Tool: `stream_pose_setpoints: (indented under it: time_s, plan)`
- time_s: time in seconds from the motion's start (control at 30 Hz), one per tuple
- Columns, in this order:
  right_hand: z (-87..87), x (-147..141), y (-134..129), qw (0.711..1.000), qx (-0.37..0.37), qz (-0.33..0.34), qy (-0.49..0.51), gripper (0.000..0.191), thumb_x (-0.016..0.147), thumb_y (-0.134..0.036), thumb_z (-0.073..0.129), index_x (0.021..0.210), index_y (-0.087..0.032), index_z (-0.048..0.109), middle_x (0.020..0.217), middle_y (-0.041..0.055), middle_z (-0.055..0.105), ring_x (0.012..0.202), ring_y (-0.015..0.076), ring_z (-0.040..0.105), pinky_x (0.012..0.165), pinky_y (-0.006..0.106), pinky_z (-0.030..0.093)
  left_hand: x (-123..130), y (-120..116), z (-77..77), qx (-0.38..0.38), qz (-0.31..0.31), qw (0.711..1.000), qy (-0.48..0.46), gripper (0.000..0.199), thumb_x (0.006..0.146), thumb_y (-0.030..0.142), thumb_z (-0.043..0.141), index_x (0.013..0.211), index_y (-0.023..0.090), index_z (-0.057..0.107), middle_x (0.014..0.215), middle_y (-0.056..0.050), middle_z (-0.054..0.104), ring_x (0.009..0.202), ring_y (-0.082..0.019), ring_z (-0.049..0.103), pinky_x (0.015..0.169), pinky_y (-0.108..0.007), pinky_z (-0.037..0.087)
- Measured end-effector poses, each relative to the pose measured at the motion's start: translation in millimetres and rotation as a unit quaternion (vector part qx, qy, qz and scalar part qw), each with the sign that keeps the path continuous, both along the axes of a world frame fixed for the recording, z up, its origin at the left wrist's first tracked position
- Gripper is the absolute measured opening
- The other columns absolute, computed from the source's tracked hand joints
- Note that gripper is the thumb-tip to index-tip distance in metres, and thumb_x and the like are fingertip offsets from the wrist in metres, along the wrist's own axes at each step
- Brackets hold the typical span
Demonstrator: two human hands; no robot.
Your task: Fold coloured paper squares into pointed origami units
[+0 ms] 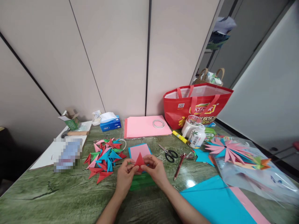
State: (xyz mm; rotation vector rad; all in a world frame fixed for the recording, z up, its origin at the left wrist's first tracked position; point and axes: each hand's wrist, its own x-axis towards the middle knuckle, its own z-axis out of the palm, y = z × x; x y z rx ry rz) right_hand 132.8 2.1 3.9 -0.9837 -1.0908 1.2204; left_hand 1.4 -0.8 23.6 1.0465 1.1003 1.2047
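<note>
A small folded piece of red paper (139,160) with a pointed top is pinched between my two hands near the table's middle. My left hand (126,174) grips its left side, thumb in front. On the right side, my right hand (156,169) holds it the same way. Just behind and below lies a stack of pink and blue paper pieces (134,149), partly covered by the hands. Left of my hands is a heap of folded paper pieces (107,157) in red, blue, pink and green. Black-handled scissors (169,154) lie to the right.
Pink paper sheets (137,126) carry silver rings at the back. Beside them stand a blue tissue box (110,124), a red bag (175,109), a white bottle (197,137) and a yellow glue stick (179,137). A pencil (178,168), blue sheets (217,199) and paper pinwheels (227,149) lie right.
</note>
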Motion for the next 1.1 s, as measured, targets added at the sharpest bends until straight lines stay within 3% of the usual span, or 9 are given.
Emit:
stream_pose_setpoints:
  time_s: [0.1,0.27,0.4,0.73,1.1]
  plan:
    - [0.9,0.0,0.5,0.999,-0.027,0.019,0.031,0.035,0.057,-0.029,0.073,0.085,-0.018,0.056,0.063,-0.0013,0.065,0.057,0.0140,0.060,0.055,0.024,0.047,-0.7,0.1,-2.9,0.011,0.013,1.000,0.005,0.027,0.057,0.027,0.069,0.071,0.019,0.048,0.057,0.005,0.064,0.051,-0.017,0.064,0.053,-0.030,0.053]
    - [-1.6,-1.0,2.6,0.995,-0.071,-0.008,0.076,0.033,0.050,-0.031,0.076,0.072,-0.016,0.057,0.059,-0.0013,0.064,0.052,0.0134,0.058,0.054,0.026,0.048,-2.1,-2.3,-12.6,0.053,0.067,0.994,0.073,0.019,0.057,0.024,0.070,0.065,0.018,0.053,0.063,0.005,0.063,0.053,-0.015,0.063,0.054,-0.026,0.053]
    - [-0.5,-1.5,2.9,0.993,-0.080,-0.032,0.079,0.030,0.048,-0.028,0.076,0.068,-0.015,0.058,0.055,-0.0019,0.062,0.049,0.0112,0.056,0.052,0.024,0.046,-1.6,-3.1,-14.5,0.042,0.049,0.995,0.080,0.014,0.060,0.026,0.067,0.060,0.018,0.055,0.053,0.003,0.064,0.054,-0.018,0.064,0.053,-0.028,0.053]
    - [-0.3,-0.6,4.0,0.994,-0.074,-0.057,0.055,0.029,0.046,-0.028,0.076,0.065,-0.014,0.059,0.055,-0.0013,0.062,0.050,0.0117,0.056,0.050,0.023,0.045,-1.0,-0.6,-4.4,-0.028,0.035,0.999,0.027,0.016,0.055,0.024,0.069,0.055,0.017,0.055,0.048,0.003,0.064,0.053,-0.022,0.066,0.052,-0.030,0.054]
    - [-7.6,1.7,7.5,0.992,-0.086,-0.049,0.075,0.027,0.047,-0.022,0.076,0.066,-0.014,0.059,0.053,-0.0029,0.060,0.047,0.0092,0.053,0.049,0.021,0.042,0.1,-2.5,-7.7,-0.001,0.020,0.999,0.036,0.014,0.058,0.023,0.069,0.061,0.017,0.056,0.054,0.004,0.064,0.056,-0.020,0.065,0.057,-0.029,0.054]
